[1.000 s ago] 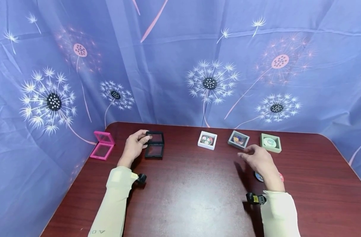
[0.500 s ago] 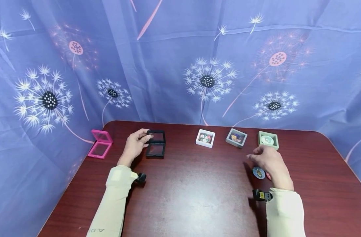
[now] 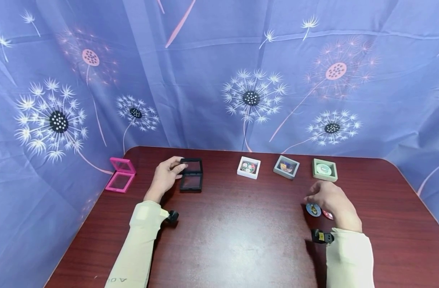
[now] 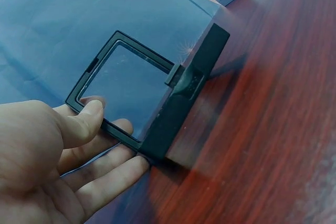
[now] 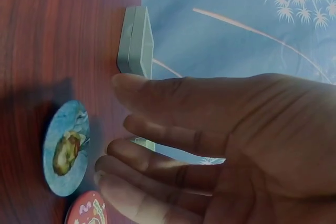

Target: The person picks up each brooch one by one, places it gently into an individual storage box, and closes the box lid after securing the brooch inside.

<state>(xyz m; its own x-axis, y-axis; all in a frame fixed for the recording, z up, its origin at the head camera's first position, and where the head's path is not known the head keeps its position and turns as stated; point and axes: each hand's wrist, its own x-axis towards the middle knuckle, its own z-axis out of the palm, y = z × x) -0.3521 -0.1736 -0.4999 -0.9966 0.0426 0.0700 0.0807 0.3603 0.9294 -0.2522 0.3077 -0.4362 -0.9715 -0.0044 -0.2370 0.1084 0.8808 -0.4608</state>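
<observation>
On the left of the table, my left hand (image 3: 164, 177) pinches the raised lid of a black display case (image 4: 173, 114) between thumb and fingers. The case stands unfolded, with a clear pane in each half. At the right, my right hand (image 3: 332, 203) hovers beside a round blue badge (image 5: 65, 148) with a picture on it. A red round badge (image 5: 88, 211) lies next to the blue one, partly covered by the hand in the head view. In the right wrist view the right fingers are apart and loosely bent, with nothing between them.
A pink display case (image 3: 116, 190) stands unfolded at the far left. Along the back are a white case (image 3: 248, 175), a grey case (image 3: 284, 174) and a green case (image 3: 324, 178), each holding a round badge. A blue patterned cloth (image 3: 205, 80) hangs behind the table.
My right hand has moved right and towards me, from near the grey case to the badges. My left hand keeps its hold on the black case.
</observation>
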